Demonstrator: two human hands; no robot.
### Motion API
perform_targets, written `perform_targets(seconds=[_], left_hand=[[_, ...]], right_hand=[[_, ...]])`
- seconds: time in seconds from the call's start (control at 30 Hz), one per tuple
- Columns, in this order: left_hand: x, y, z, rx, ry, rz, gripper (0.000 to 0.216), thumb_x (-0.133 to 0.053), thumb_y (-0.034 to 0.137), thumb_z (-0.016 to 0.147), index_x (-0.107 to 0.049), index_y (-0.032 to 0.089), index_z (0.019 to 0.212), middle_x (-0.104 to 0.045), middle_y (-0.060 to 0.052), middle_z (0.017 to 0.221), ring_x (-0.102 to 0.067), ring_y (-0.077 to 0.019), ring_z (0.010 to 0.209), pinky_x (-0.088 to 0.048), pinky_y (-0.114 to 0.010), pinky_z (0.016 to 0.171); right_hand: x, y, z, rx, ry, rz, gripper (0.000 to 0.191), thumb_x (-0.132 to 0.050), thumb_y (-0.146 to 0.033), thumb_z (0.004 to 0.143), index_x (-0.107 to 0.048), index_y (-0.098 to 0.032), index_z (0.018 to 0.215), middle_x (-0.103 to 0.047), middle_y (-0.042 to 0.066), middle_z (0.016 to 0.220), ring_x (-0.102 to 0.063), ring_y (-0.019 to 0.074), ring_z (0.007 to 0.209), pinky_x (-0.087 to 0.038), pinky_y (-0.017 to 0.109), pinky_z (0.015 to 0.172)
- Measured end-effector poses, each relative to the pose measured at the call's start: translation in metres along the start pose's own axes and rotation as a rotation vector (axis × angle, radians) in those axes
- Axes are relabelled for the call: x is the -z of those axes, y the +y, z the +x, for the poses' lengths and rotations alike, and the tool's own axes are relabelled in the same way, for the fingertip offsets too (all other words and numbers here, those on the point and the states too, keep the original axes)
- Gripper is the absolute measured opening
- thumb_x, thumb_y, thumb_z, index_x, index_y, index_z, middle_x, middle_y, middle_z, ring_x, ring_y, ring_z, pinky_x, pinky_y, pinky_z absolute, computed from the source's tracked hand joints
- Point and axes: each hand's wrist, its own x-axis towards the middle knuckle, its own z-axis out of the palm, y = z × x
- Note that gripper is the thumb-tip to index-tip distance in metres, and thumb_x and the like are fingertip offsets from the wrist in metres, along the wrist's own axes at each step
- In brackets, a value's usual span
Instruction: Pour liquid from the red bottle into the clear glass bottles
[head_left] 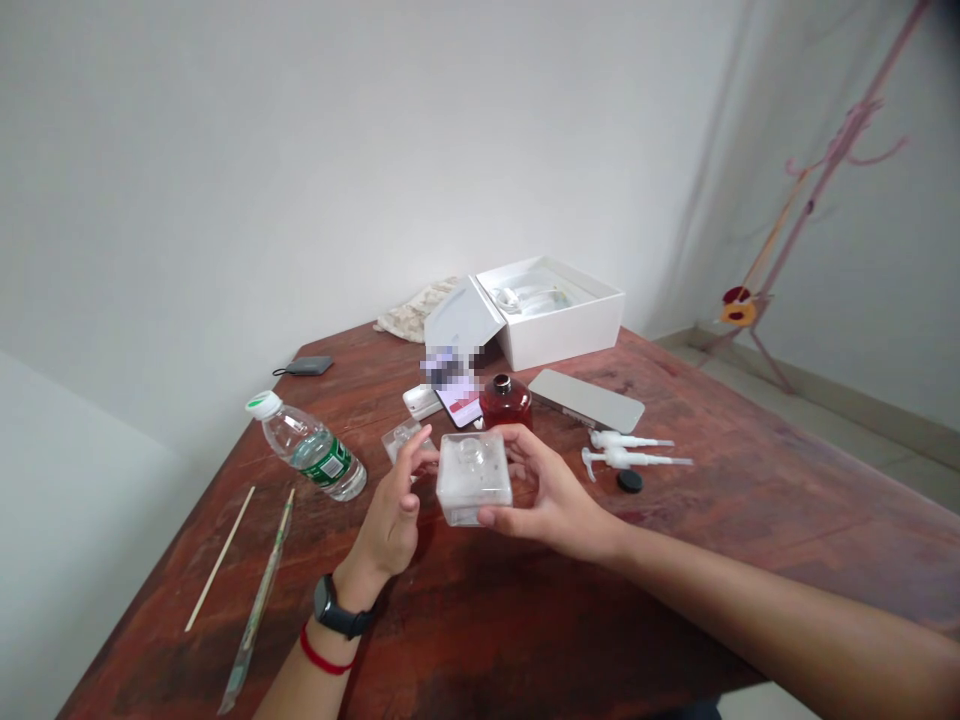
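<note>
- The fingers of the right hand are closed on the clear square bottle, with the thumb under its near corner. The bottle is held just above the tabletop.
- The left hand is kept loosely open, its fingers at the bottle's left edge; contact cannot be confirmed.
- The bottle is judged rigid, probably glass: weighty, smooth, slippery and breakable. It is best taken by opposite flat walls.
- Thick clear walls and a short round neck are seen.
- A red bottle stands just behind, and pump heads lie to the right.

White walls, reddish wooden table
</note>
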Motion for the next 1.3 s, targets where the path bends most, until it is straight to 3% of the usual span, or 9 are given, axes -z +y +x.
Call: perform_targets(seconds=[0.13, 0.4, 0.57, 0.7, 0.87, 1.13, 1.3], left_hand=[[-0.002, -0.003, 0.000, -0.015, 0.084, 0.064, 0.090, -0.024, 0.083, 0.104, -0.037, 0.018, 0.164, -0.068, -0.016, 0.136, -0.065, -0.0345, 0.125, -0.043, -0.052, 0.118], [-0.003, 0.008, 0.000, -0.100, 0.038, 0.176, 0.076, -0.032, 0.073, 0.109, -0.045, 0.017, 0.158, -0.059, -0.020, 0.154, -0.059, -0.0356, 0.138, -0.044, -0.049, 0.120], [-0.007, 0.010, 0.001, -0.060, 0.012, 0.189, 0.066, -0.059, 0.056, 0.107, -0.044, 0.017, 0.158, -0.058, -0.020, 0.156, -0.059, -0.0362, 0.141, -0.047, -0.048, 0.119], [-0.014, 0.012, 0.004, 0.019, 0.042, 0.000, 0.074, -0.076, 0.048, 0.098, -0.045, 0.019, 0.158, -0.064, -0.019, 0.150, -0.066, -0.0357, 0.133, -0.053, -0.046, 0.111], [-0.017, 0.018, 0.008, 0.148, -0.021, -0.334, 0.070, -0.087, 0.047, 0.087, -0.059, 0.017, 0.144, -0.075, -0.016, 0.132, -0.074, -0.0326, 0.117, -0.059, -0.038, 0.097], [-0.022, 0.023, 0.011, 0.211, 0.011, -0.493, 0.068, -0.094, 0.042, 0.080, -0.063, 0.016, 0.135, -0.078, -0.015, 0.126, -0.074, -0.0310, 0.117, -0.058, -0.035, 0.097], [-0.026, 0.022, 0.009, 0.207, 0.027, -0.562, 0.072, -0.093, 0.049, 0.081, -0.063, 0.015, 0.137, -0.079, -0.015, 0.122, -0.076, -0.0289, 0.109, -0.058, -0.034, 0.095]], right_hand=[[-0.001, 0.002, 0.001, -0.010, 0.009, 0.018, 0.059, -0.096, -0.036, 0.076, -0.059, -0.027, 0.121, -0.073, 0.006, 0.119, -0.073, 0.0266, 0.107, -0.058, 0.042, 0.093], [0.000, 0.009, 0.004, -0.039, 0.042, 0.055, 0.062, -0.097, -0.040, 0.074, -0.060, -0.026, 0.122, -0.075, 0.008, 0.120, -0.074, 0.0259, 0.110, -0.059, 0.040, 0.093], [0.005, 0.013, 0.010, -0.053, 0.026, 0.147, 0.066, -0.101, -0.035, 0.071, -0.061, -0.025, 0.123, -0.075, 0.008, 0.125, -0.074, 0.0255, 0.116, -0.059, 0.039, 0.097], [0.009, 0.018, 0.013, -0.062, 0.031, 0.207, 0.072, -0.103, -0.033, 0.067, -0.063, -0.026, 0.126, -0.075, 0.010, 0.127, -0.072, 0.0269, 0.123, -0.059, 0.040, 0.101], [0.011, 0.019, 0.014, -0.058, 0.026, 0.223, 0.072, -0.104, -0.030, 0.064, -0.066, -0.026, 0.125, -0.076, 0.010, 0.126, -0.072, 0.0277, 0.122, -0.059, 0.043, 0.103], [0.001, 0.016, 0.006, -0.117, 0.010, 0.327, 0.083, -0.100, -0.029, 0.072, -0.061, -0.030, 0.145, -0.070, 0.009, 0.147, -0.065, 0.0277, 0.137, -0.050, 0.045, 0.117], [0.000, 0.012, 0.006, -0.133, -0.070, 0.352, 0.091, -0.100, -0.024, 0.072, -0.054, -0.032, 0.150, -0.073, 0.007, 0.140, -0.072, 0.0246, 0.124, -0.056, 0.039, 0.107]])
